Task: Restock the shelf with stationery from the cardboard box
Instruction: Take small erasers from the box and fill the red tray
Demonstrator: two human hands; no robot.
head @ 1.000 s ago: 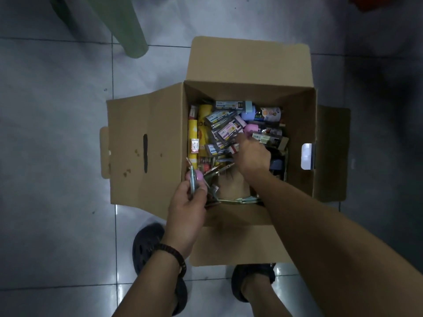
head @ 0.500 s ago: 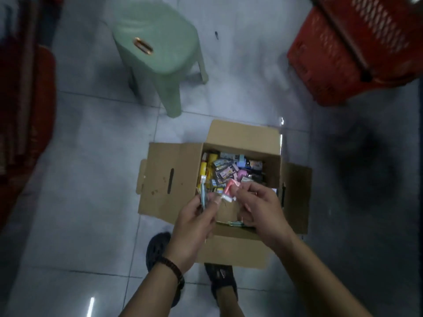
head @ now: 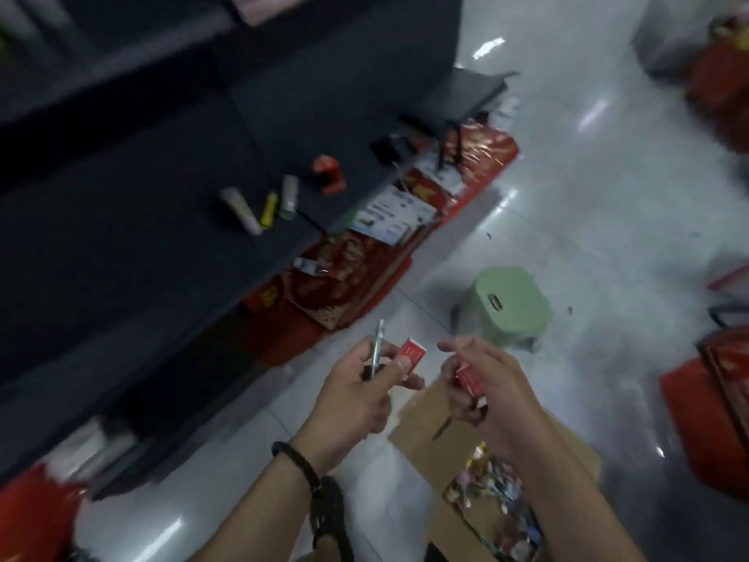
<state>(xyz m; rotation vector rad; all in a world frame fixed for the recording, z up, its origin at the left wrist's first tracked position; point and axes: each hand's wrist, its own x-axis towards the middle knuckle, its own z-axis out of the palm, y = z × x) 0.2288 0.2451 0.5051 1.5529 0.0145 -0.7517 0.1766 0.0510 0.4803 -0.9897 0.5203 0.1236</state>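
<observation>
Stationery (head: 494,492) sits in the box (head: 421,419) below both hands. The left hand (head: 352,395) pinches a pen (head: 377,346) and a red packet (head: 412,352), while the right hand (head: 486,383) grips a second packet (head: 470,379). Two items in one pinch could slip before reaching the shelf (head: 142,221), up-left.

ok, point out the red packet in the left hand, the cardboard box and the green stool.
red packet (head: 413,351): head view, its exposed upper face.
cardboard box (head: 417,419): head view, the bare flap under the hands.
green stool (head: 523,293): head view, the seat top.
</observation>
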